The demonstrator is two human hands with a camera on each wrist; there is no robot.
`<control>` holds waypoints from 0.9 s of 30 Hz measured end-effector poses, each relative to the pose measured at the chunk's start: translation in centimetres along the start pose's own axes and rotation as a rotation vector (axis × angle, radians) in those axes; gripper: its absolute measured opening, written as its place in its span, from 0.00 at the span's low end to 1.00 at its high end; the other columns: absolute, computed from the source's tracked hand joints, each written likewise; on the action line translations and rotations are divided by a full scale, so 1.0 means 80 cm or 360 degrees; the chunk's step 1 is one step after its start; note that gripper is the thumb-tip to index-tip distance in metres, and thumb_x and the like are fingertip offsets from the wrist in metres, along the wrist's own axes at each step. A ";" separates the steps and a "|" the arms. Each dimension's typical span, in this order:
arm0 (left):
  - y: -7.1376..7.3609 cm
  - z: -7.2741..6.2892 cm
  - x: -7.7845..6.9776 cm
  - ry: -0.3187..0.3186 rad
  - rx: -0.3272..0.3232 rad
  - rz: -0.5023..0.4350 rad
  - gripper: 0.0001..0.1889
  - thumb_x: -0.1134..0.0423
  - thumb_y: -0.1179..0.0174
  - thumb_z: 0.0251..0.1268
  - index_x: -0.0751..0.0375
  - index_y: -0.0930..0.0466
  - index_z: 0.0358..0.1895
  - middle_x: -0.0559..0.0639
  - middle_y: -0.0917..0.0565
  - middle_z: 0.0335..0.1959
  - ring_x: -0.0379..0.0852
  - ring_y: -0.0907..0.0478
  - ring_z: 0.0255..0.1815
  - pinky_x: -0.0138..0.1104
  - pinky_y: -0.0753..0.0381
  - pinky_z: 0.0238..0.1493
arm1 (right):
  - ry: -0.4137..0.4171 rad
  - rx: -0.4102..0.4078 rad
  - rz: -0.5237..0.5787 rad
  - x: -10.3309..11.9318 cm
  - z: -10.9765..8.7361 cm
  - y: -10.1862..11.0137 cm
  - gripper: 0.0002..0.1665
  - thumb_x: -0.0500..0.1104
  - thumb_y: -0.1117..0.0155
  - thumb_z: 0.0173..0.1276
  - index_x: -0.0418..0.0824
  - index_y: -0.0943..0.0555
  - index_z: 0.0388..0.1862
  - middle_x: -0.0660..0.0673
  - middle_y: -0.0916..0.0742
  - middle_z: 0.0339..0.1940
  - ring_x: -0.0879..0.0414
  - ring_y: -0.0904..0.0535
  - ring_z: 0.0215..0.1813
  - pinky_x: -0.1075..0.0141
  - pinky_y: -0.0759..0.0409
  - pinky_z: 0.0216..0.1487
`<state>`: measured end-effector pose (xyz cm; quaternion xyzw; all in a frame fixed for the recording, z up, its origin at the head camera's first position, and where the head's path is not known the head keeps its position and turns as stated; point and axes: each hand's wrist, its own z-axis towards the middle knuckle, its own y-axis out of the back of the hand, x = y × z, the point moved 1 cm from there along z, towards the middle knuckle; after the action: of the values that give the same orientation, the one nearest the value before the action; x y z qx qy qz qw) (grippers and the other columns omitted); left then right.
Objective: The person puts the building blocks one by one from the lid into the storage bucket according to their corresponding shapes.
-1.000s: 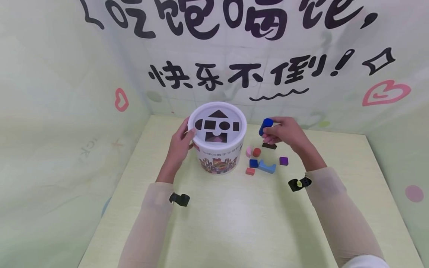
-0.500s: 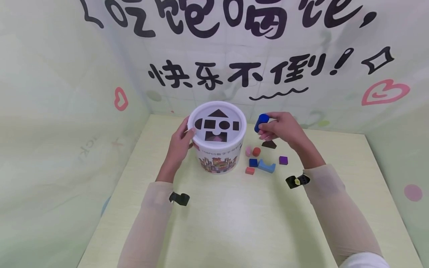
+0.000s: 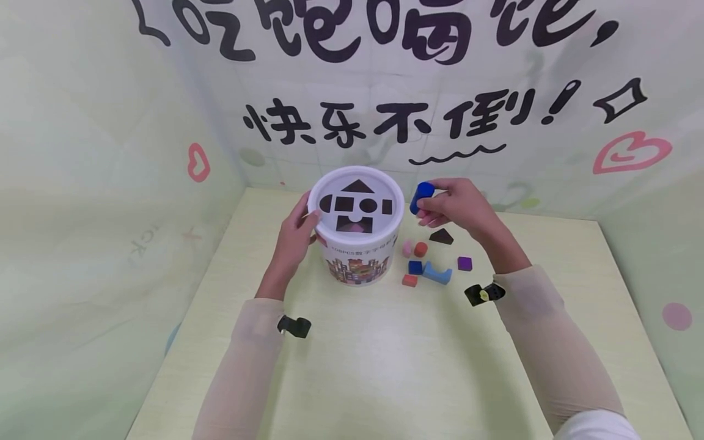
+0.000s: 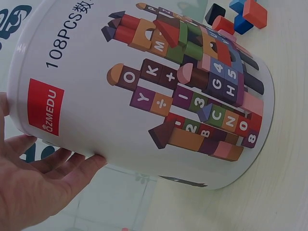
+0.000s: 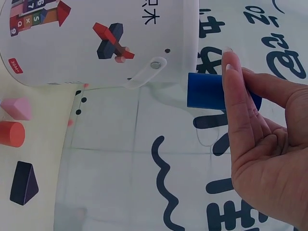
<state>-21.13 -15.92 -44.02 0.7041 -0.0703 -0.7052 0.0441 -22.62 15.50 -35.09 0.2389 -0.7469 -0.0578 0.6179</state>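
A white bucket (image 3: 360, 263) printed with building blocks stands upright on the table. Its lid (image 3: 379, 226) has cut-out holes: a triangle, a half circle, a square, a circle, a rectangle and an arch shape. My left hand (image 3: 295, 238) rests against the bucket's left side, thumb at the lid's rim; in the left wrist view its fingers (image 4: 72, 173) lie along the wall. My right hand (image 3: 459, 205) pinches a blue cylinder block (image 3: 421, 198) between thumb and fingers, raised above the table just right of the bucket. In the right wrist view the cylinder (image 5: 204, 90) sticks out past the fingertips.
Right of the bucket lie several loose blocks: a dark triangle (image 3: 441, 236), a red cylinder (image 3: 420, 249), a pink block (image 3: 407, 248), a dark blue cube (image 3: 415, 267), a light blue arch (image 3: 438, 274), a red block (image 3: 409, 280) and a purple cube (image 3: 464, 263). A printed wall (image 3: 462, 171) rises behind.
My right hand has carried the blue cylinder left and slightly up, nearer the bucket, uncovering the dark triangle. The left hand and bucket stay in place.
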 end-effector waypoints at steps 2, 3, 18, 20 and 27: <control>-0.001 0.000 0.000 0.0003 -0.0001 -0.0003 0.27 0.48 0.49 0.73 0.29 0.41 0.73 0.52 0.30 0.70 0.53 0.28 0.65 0.51 0.23 0.61 | 0.0008 0.0007 -0.0003 0.002 0.001 -0.001 0.17 0.41 0.38 0.70 0.33 0.22 0.54 0.36 0.13 0.35 0.51 0.12 0.34 0.62 0.12 0.39; -0.001 0.000 0.000 0.0005 -0.0003 -0.0004 0.27 0.48 0.49 0.73 0.29 0.41 0.73 0.52 0.30 0.70 0.53 0.28 0.65 0.50 0.23 0.61 | 0.0012 0.0010 -0.0003 0.004 0.001 -0.001 0.17 0.41 0.37 0.70 0.33 0.22 0.54 0.35 0.13 0.35 0.51 0.12 0.34 0.62 0.12 0.39; 0.000 0.001 -0.003 0.0052 0.0025 0.0000 0.28 0.50 0.50 0.74 0.31 0.43 0.74 0.52 0.30 0.70 0.53 0.28 0.65 0.50 0.23 0.62 | 0.0068 0.0058 0.0022 0.014 0.008 -0.010 0.17 0.40 0.37 0.69 0.33 0.22 0.54 0.38 0.13 0.32 0.51 0.12 0.32 0.56 0.12 0.40; 0.000 0.001 -0.004 0.0064 0.0029 0.0004 0.28 0.52 0.51 0.75 0.34 0.44 0.75 0.53 0.31 0.70 0.54 0.28 0.65 0.51 0.24 0.62 | 0.0069 0.0061 0.0023 0.016 0.009 -0.014 0.17 0.39 0.37 0.69 0.34 0.22 0.54 0.38 0.12 0.32 0.51 0.12 0.32 0.55 0.12 0.41; -0.001 -0.009 -0.019 0.0044 0.0032 -0.0001 0.28 0.52 0.51 0.75 0.37 0.42 0.75 0.55 0.30 0.69 0.55 0.27 0.64 0.50 0.24 0.62 | 0.0037 0.0072 0.0062 0.022 0.013 -0.024 0.19 0.39 0.36 0.68 0.35 0.22 0.56 0.39 0.12 0.32 0.52 0.13 0.32 0.55 0.12 0.43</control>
<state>-20.37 -15.63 -42.53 0.7142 -0.0765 -0.6948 0.0379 -23.30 12.85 -34.48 0.2389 -0.7453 -0.0261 0.6219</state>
